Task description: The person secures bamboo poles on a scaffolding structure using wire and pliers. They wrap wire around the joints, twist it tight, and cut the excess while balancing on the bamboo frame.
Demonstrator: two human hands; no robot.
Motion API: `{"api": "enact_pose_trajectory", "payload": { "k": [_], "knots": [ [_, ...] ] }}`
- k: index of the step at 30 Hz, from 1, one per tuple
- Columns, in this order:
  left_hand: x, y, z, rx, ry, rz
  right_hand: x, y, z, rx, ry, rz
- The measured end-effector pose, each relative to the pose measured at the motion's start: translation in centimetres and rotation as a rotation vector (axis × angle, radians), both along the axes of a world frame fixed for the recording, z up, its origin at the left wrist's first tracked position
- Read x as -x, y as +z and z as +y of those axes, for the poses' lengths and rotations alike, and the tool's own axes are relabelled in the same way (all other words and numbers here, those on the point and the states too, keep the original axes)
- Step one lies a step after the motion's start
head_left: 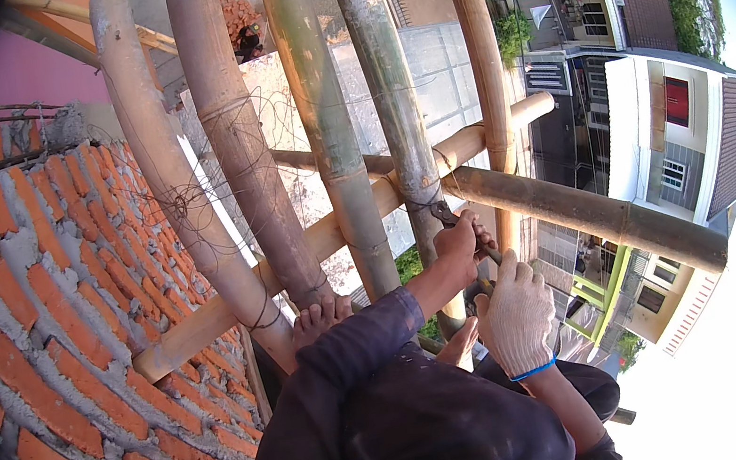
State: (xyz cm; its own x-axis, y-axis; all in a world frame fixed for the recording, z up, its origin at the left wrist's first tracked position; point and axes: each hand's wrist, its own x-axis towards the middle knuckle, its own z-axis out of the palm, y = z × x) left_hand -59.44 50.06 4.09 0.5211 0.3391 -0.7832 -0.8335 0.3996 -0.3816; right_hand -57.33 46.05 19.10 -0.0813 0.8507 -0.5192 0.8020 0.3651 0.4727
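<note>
My bare left hand (456,247) is closed around a pair of dark metal pincers (442,211), just below their jaws. My right hand (518,317), in a cream knit glove with a blue cuff, is closed on the lower end of the same tool. The jaws rest against an upright bamboo pole (396,111), close to a wire tie (426,203) where it crosses a slanting bamboo pole (313,241). Whether wire sits inside the jaws is too small to tell. A thicker bamboo pole (593,208) runs from this crossing toward the right.
A tangle of thin wire (183,200) hangs on the left poles. My bare toes (320,313) press on a pole, and my other foot (460,346) is beside my right hand. A brick wall (97,328) with rough mortar stands left. Far below lies a pale roof (438,62); houses (668,137) are right.
</note>
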Motion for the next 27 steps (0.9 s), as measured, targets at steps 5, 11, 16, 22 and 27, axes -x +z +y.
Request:
{"api": "enact_pose_trajectory", "payload": {
  "k": [5, 11, 16, 22, 27],
  "knots": [
    [-0.7, -0.2, 0.8, 0.023, 0.030, 0.033, -0.4, 0.7, 3.5, 0.188, -0.099, -0.024],
    [-0.9, -0.6, 0.6, -0.054, 0.140, -0.008, -1.9, 1.7, 11.8, 0.721, -0.506, 0.157],
    [-1.1, 0.0, -0.3, -0.015, 0.328, -0.120, -5.2, 1.0, 11.4, 0.810, -1.466, 0.585],
    [-1.5, -0.7, 0.4, 0.082, 0.195, -0.105, -0.5, 2.3, 10.3, 0.774, -1.267, 0.470],
    [-1.2, -0.5, 1.5, 0.145, 0.317, -0.137, 3.4, 4.6, 5.5, 0.198, 0.624, 0.020]
  ]
}}
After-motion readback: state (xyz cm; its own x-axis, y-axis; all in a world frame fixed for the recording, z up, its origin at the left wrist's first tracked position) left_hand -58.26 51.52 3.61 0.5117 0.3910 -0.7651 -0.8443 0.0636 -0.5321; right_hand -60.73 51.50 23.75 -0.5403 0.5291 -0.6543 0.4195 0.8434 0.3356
